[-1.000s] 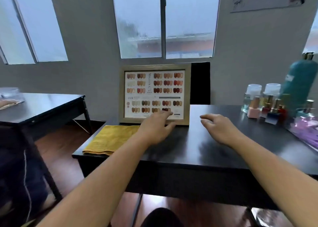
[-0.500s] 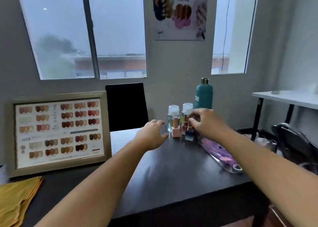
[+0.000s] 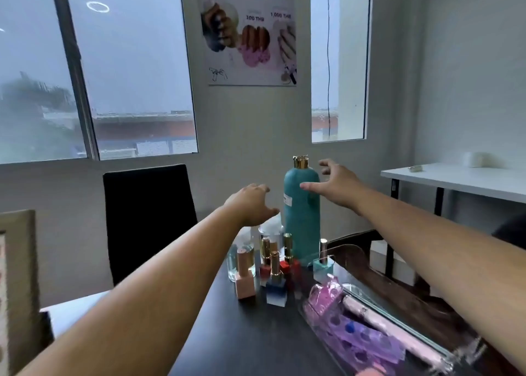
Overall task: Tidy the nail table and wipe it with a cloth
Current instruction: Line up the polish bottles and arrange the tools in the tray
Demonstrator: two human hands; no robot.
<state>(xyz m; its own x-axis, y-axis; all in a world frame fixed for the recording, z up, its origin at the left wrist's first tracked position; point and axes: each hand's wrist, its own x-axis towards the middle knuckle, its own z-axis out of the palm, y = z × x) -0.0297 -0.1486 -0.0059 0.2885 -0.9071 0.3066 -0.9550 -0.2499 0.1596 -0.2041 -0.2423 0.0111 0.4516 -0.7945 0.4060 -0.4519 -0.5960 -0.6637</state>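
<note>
A tall teal bottle with a gold cap stands at the far side of the dark nail table. My right hand hovers beside its upper part, fingers spread, thumb near the bottle; it holds nothing. My left hand hangs open just left of the bottle, above two clear bottles. Several small nail polish bottles stand in a cluster in front of the teal bottle. A clear tray with purple and pink nail tools lies at the right. The cloth is out of view.
The framed colour chart shows at the left edge. A black chair stands behind the table. A white table is at the far right, against the wall.
The view has swung right and upward. My right hand has left the small polish bottles and risen to the teal bottle's top. My left hand has moved forward over the clear bottles.
</note>
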